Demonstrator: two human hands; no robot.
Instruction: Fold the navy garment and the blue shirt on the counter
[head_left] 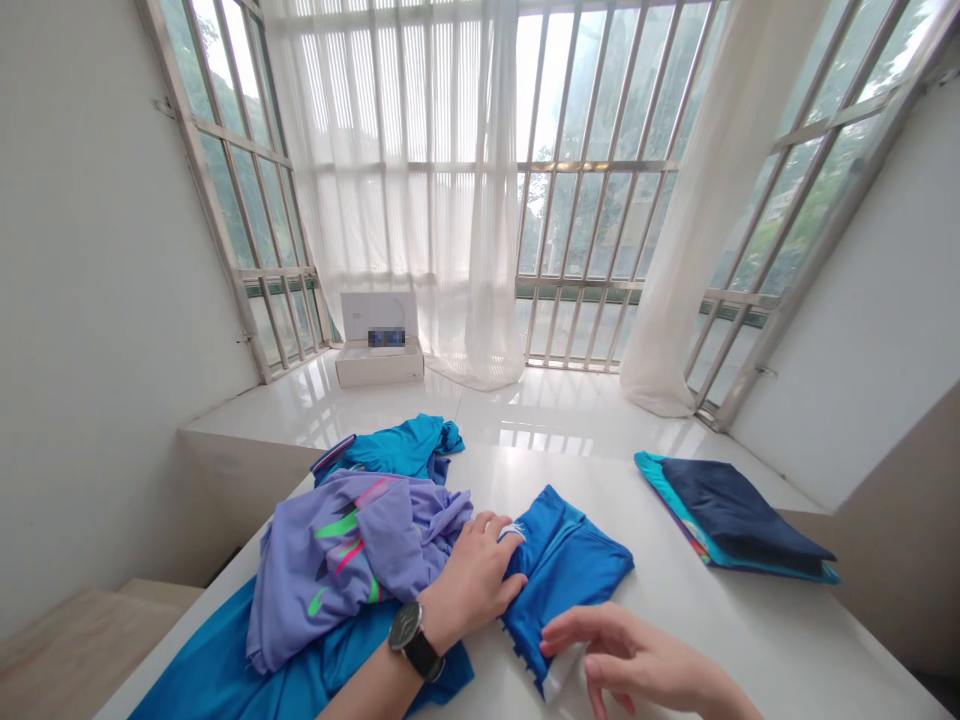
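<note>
A blue garment (574, 545) with white trim lies folded on the white table (690, 640); I cannot tell whether it is shorts or a shirt. My left hand (480, 570), with a black watch on the wrist, rests across its left edge with the fingers apart, partly over a small white mark. At the garment's near edge is my right hand (637, 655), its fingers curved and apart beside the white trim, with nothing visible in them. Left of the hands, a purple shirt (300, 560) with green and pink marks lies crumpled on a teal-blue garment (202, 660).
Behind the purple shirt lies a bunched teal garment (405, 440). A stack of folded clothes (742, 515), navy on top, sits at the right. An open white box (380, 366) stands on the window ledge by the curtains (480, 250) and barred windows.
</note>
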